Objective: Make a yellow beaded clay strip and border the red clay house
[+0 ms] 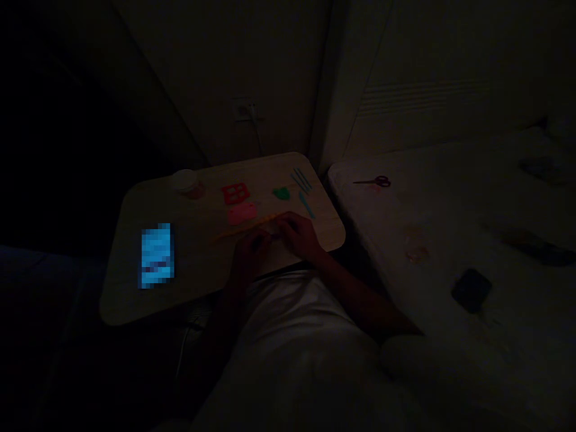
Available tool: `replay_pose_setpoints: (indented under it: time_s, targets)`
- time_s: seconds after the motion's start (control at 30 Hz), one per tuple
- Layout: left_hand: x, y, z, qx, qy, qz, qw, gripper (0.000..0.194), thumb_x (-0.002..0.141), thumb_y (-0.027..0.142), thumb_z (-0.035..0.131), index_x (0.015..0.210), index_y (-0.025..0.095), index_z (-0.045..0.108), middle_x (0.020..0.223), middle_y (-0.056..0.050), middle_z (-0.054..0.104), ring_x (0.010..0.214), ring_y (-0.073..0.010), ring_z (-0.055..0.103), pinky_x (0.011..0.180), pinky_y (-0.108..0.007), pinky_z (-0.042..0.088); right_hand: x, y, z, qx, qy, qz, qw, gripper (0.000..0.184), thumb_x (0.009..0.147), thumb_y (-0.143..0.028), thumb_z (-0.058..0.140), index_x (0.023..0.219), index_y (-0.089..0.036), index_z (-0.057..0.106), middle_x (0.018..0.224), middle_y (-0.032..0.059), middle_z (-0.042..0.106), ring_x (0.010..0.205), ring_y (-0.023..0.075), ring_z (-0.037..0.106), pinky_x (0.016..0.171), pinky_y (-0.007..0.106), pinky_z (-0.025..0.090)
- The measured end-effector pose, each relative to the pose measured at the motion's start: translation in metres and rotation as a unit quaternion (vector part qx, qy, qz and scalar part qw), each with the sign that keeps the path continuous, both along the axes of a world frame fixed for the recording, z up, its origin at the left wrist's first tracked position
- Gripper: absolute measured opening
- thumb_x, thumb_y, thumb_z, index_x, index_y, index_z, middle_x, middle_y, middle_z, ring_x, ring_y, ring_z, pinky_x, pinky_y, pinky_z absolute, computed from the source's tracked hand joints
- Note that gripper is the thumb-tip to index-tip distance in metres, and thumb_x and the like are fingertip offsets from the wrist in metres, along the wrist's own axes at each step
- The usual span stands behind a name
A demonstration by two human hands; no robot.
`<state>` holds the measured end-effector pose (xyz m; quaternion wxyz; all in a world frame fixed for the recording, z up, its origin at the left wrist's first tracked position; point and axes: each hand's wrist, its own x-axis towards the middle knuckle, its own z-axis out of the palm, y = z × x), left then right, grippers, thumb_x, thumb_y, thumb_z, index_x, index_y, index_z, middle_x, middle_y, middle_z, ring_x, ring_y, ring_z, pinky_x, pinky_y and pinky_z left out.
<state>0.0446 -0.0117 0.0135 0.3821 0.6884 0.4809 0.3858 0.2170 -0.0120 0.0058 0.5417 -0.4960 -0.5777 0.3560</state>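
The light is very dim. Above the near edge of the small wooden table (202,288), my left hand (249,252) and my right hand (299,233) are close together with fingers curled inward. Between the fingertips is a small, dark, purplish thing (275,236) whose kind I cannot make out. A long thin orange strip (231,231) lies behind my hands, its right end passing by my right fingers. Just beyond it are a pink flat piece (242,213) and a red window-shaped frame (235,193). A green piece (282,192) lies beyond my right hand.
Teal sticks (301,179) and a teal flat tool (306,205) lie at the right. A tub (185,182) stands back left; a glowing blue screen (156,257) lies nearer. Scissors (378,181) and a dark square object (471,290) rest on the pale surface (432,204) to the right.
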Motion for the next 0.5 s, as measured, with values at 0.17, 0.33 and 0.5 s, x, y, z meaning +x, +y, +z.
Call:
replay_pose_setpoints:
  time_s: [0.17,0.33,0.5]
  targets:
    - [0.0000,-0.0001,0.0007,-0.003,-0.004,-0.004,1.000,0.022,0.087,0.039,0.059,0.081,0.019,0.068,0.075,0.000,0.068,0.071,-0.0162,0.060,0.069,-0.026,0.048,0.0005,-0.0017,0.0041,-0.019,-0.012,0.007,1.000,0.031,0.096,-0.041,0.052,0.081,-0.018,0.067,0.075,0.0028,0.066,0.070,0.0156,0.059,0.069,0.026,0.045]
    - [0.0002,-0.0009,0.0018,-0.001,-0.002,0.003,1.000,0.022,0.086,0.039,0.059,0.080,0.019,0.067,0.073,0.000,0.067,0.069,-0.0161,0.059,0.066,-0.026,0.048,0.0007,-0.0014,0.0049,-0.011,-0.031,0.005,0.999,0.028,0.093,-0.038,0.056,0.077,-0.018,0.068,0.074,0.0019,0.067,0.070,0.0149,0.058,0.070,0.026,0.045]
    - [-0.0003,-0.0005,-0.0006,-0.004,-0.004,0.001,1.000,0.022,0.087,0.039,0.060,0.082,0.019,0.069,0.074,0.000,0.068,0.071,-0.0165,0.060,0.067,-0.026,0.048,-0.0003,-0.0008,0.0003,-0.030,-0.007,-0.002,1.000,0.023,0.084,-0.039,0.066,0.082,-0.017,0.071,0.074,0.0019,0.068,0.068,0.0146,0.058,0.065,0.025,0.044]
